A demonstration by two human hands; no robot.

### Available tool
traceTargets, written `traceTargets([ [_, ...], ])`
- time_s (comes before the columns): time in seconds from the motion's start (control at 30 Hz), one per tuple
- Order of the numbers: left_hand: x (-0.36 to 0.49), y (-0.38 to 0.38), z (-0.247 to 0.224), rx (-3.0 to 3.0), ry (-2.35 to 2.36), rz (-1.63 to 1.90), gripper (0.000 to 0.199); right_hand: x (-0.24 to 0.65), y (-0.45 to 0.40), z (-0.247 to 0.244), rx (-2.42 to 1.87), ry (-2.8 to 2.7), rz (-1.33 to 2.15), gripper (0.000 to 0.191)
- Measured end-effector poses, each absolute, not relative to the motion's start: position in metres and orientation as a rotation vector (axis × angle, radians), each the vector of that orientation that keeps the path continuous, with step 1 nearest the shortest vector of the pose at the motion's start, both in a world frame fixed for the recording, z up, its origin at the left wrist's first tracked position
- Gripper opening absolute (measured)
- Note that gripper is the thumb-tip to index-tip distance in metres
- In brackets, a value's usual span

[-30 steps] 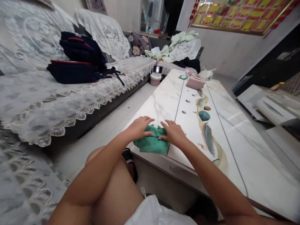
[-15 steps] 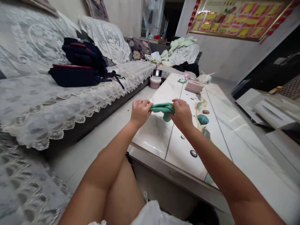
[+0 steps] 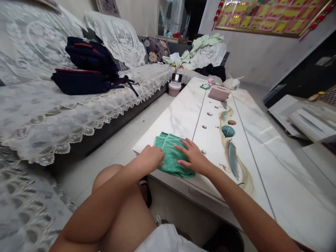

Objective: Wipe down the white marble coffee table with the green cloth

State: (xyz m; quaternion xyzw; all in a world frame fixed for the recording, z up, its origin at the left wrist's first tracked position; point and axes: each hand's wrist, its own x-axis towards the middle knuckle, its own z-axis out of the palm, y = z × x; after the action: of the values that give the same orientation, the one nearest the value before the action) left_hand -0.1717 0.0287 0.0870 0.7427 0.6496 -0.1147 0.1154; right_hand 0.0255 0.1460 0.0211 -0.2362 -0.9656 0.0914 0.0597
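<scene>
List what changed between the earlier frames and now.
Green cloth came down from mid-air to the near end of the table, now spread flatter. Right hand let go, open on it; left hand curled at its left side, grip unclear. Pink box and dark backpack stayed put.

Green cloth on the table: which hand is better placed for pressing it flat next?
Probably the right: the right hand is spread over the green cloth, while the left hand looks curled at its left side.

Green cloth (image 3: 172, 155) (folded, slightly rumpled), spread flat at the white table's (image 3: 181, 117) near edge.
</scene>
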Motion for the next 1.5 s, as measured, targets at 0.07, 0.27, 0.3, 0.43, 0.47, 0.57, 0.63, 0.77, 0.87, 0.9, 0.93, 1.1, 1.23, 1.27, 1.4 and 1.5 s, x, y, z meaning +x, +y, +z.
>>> traceTargets([
  [0.07, -0.17, 0.04, 0.072, 2.218, 2.011, -0.137, 0.035, 0.005, 0.144, 0.01, -0.855, -3.016, 0.253, 0.074],
  [0.27, -0.154, 0.075, 0.021, 2.166, 1.946, 0.046, 0.067, -0.015, 0.135, -0.009, -1.003, -3.042, 0.23, 0.078],
  [0.3, -0.152, 0.078, 0.017, 2.177, 1.919, 0.044, 0.068, -0.014, 0.136, -0.009, -1.009, -3.036, 0.234, 0.078],
  [0.43, -0.147, 0.085, 0.009, 2.219, 1.874, 0.124, 0.066, -0.009, 0.133, -0.001, -1.043, -2.985, 0.298, 0.079],
  [0.47, -0.146, 0.083, 0.007, 2.213, 1.917, 0.165, 0.064, -0.007, 0.13, 0.001, -1.047, -2.974, 0.311, 0.079],
  [0.57, -0.141, 0.066, -0.005, 2.181, 2.053, 0.268, 0.062, -0.004, 0.111, 0.004, -1.037, -2.982, 0.317, 0.081],
  [0.63, -0.141, 0.044, -0.016, 2.161, 2.104, 0.292, 0.063, -0.006, 0.092, 0.0, -1.037, -2.968, 0.284, 0.082],
  [0.77, -0.145, 0.005, -0.036, 2.122, 2.231, 0.314, 0.064, -0.018, 0.06, -0.017, -1.145, -2.817, 0.193, 0.071],
  [0.87, -0.148, 0.0, -0.042, 2.107, 2.284, 0.319, 0.066, -0.027, 0.057, -0.024, -1.115, -2.817, 0.202, 0.062],
  [0.9, -0.149, 0.003, -0.042, 2.108, 2.278, 0.329, 0.066, -0.029, 0.059, -0.024, -1.091, -2.827, 0.207, 0.062],
  [0.93, -0.15, 0.007, -0.042, 2.107, 2.264, 0.338, 0.066, -0.03, 0.062, -0.023, -1.074, -2.834, 0.213, 0.062],
  [1.1, -0.164, 0.033, -0.032, 2.008, 2.171, 0.316, 0.069, -0.039, 0.083, -0.009, -1.067, -2.886, 0.271, 0.06],
  [1.23, -0.178, 0.062, -0.023, 1.866, 2.23, 0.376, 0.061, -0.059, 0.113, 0.001, -1.09, -2.854, 0.356, 0.056],
  [1.27, -0.181, 0.072, -0.021, 1.834, 2.264, 0.39, 0.06, -0.064, 0.121, 0.003, -1.078, -2.842, 0.373, 0.056],
  [1.4, -0.188, 0.104, -0.015, 1.779, 2.348, 0.379, 0.06, -0.075, 0.147, 0.006, -1.046, -2.824, 0.389, 0.054],
  [1.5, -0.185, 0.113, -0.013, 1.835, 2.327, 0.321, 0.062, -0.071, 0.153, 0.005, -1.072, -2.828, 0.403, 0.056],
])
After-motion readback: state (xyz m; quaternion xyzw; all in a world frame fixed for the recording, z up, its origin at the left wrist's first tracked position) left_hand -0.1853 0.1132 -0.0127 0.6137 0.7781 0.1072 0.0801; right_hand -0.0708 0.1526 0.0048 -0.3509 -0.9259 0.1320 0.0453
